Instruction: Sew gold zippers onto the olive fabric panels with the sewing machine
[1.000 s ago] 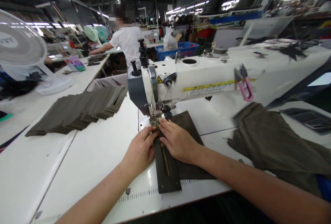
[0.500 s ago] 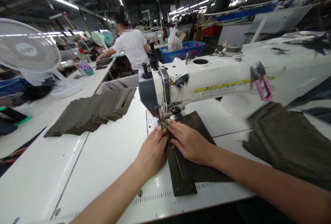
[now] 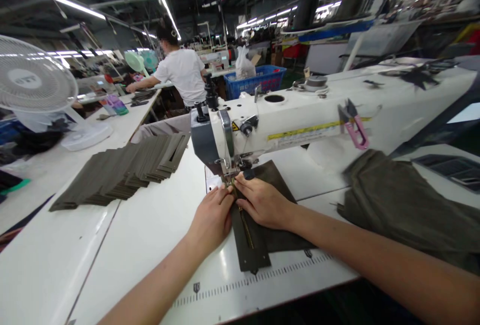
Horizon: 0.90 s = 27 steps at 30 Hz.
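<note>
My left hand [image 3: 212, 217] and my right hand [image 3: 262, 202] rest on a dark olive fabric panel [image 3: 249, 245] on the sewing table, fingertips meeting at a brass-toothed zipper [image 3: 245, 227]. The zipper's upper end lies under the presser foot [image 3: 228, 169] of a white industrial sewing machine [image 3: 285, 130]. My fingers hide the stitching area. A wider olive fabric layer [image 3: 273, 237] lies beneath the zipper strip, spreading under my right hand.
A fanned stack of olive panels [image 3: 120, 172] lies left of the machine, and a heap of olive fabric [image 3: 408, 210] lies right. Pink thread snips [image 3: 354, 130] hang on the machine arm. Beyond are a co-worker [image 3: 182, 72] at another table, a white fan [image 3: 30, 72] and a blue crate [image 3: 258, 80].
The whole view has swung slightly as my head moved. Both hands stay on the panel, which sits a little closer to the presser foot than a second ago.
</note>
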Each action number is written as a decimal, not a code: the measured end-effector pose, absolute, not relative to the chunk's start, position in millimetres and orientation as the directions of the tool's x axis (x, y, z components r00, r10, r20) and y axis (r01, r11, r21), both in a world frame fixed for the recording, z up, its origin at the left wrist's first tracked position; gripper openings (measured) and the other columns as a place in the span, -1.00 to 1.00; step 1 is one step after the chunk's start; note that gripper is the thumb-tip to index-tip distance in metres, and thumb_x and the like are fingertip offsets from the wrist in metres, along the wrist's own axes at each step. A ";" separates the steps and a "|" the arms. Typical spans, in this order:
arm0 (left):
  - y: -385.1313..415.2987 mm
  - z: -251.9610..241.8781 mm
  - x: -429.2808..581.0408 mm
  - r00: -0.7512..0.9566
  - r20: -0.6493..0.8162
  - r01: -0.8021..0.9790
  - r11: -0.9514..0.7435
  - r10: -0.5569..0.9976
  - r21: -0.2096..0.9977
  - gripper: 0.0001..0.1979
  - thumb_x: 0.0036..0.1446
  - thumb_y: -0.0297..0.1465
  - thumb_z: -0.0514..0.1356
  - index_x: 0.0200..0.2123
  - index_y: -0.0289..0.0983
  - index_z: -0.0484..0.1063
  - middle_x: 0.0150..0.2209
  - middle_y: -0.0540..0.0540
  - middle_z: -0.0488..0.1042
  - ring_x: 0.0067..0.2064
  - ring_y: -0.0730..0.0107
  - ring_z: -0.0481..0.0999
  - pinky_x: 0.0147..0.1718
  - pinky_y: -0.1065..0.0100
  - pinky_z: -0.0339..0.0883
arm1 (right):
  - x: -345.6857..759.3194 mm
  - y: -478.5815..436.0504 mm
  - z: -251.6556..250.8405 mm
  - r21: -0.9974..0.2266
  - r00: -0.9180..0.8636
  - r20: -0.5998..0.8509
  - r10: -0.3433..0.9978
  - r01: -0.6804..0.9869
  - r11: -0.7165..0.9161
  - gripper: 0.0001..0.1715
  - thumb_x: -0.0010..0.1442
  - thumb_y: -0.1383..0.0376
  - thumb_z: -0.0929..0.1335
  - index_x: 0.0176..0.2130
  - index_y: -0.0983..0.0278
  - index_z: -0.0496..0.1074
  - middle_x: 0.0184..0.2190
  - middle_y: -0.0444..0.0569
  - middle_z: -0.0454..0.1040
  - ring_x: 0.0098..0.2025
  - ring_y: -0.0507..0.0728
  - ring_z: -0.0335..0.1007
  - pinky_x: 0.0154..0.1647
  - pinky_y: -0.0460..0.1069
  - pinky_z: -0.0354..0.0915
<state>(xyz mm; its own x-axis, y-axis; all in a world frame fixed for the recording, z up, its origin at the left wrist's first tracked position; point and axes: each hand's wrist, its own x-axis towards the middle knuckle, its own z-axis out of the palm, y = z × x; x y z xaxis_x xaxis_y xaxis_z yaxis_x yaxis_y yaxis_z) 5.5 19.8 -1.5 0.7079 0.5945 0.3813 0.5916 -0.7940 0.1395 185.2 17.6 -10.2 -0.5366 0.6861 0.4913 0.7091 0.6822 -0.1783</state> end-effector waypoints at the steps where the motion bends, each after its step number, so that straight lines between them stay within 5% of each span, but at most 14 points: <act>1: 19.9 -1.3 4.7 0.711 0.382 0.591 -0.796 0.591 0.131 -0.64 -0.05 -0.58 0.01 -0.13 -0.35 0.33 -0.05 -0.27 0.39 0.04 0.12 0.34 0.04 0.03 0.24 | 186.4 15.6 -7.7 -0.183 -0.535 0.501 0.681 0.703 0.687 -0.59 0.20 0.28 0.20 -0.05 0.53 0.32 -0.06 0.27 0.36 0.01 0.26 0.27 0.03 0.15 0.24; 8: 12.6 -1.8 -4.4 0.762 0.423 0.523 -0.851 0.490 0.045 -0.67 -0.01 -0.56 0.03 -0.14 -0.33 0.37 -0.12 -0.22 0.47 -0.06 0.18 0.45 0.04 0.01 0.23 | 187.6 -52.3 5.1 -0.143 -0.586 0.528 0.615 0.652 0.745 -0.58 0.12 0.11 0.30 -0.26 0.45 0.43 -0.20 0.21 0.43 -0.12 0.26 0.32 -0.07 0.15 0.28; 12: 7.4 -1.1 -4.2 0.762 0.420 0.530 -0.847 0.493 0.033 -0.71 0.04 -0.55 0.03 -0.15 -0.36 0.38 -0.10 -0.26 0.46 -0.07 0.22 0.46 0.01 0.09 0.29 | 179.4 -77.8 -4.5 -0.018 -0.597 0.503 0.625 0.716 0.698 -0.59 0.12 0.30 0.26 -0.09 0.52 0.39 -0.06 0.26 0.38 0.03 0.29 0.24 0.04 0.16 0.21; 17: 5.8 -1.2 -2.2 0.738 0.413 0.567 -0.822 0.534 0.051 -0.73 0.03 -0.56 0.05 -0.16 -0.35 0.39 -0.10 -0.25 0.46 -0.08 0.22 0.47 -0.02 0.10 0.30 | 166.0 -71.0 -20.7 0.108 -0.582 0.630 0.515 0.722 0.683 -0.64 0.11 0.49 0.16 -0.25 0.55 0.47 -0.19 0.26 0.48 -0.11 0.25 0.38 -0.09 0.06 0.36; 27: 9.9 -2.5 -3.8 0.748 0.426 0.542 -0.839 0.509 0.051 -0.78 0.09 -0.55 0.05 -0.19 -0.33 0.39 -0.13 -0.20 0.47 -0.10 0.28 0.47 0.03 0.10 0.25 | 156.1 -71.0 -28.6 0.082 -0.506 0.710 0.490 0.750 0.657 -0.63 0.12 0.53 0.13 -0.30 0.52 0.49 -0.24 0.27 0.50 -0.14 0.24 0.42 -0.17 0.03 0.41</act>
<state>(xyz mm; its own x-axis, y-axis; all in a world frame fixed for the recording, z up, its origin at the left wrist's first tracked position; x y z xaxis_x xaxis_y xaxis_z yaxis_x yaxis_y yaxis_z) -3.8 9.9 -2.5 0.7476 0.5093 0.4263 0.5421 -0.8388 0.0514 156.1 -71.0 -28.6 -0.5064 0.4897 0.7097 0.7498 0.6566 0.0819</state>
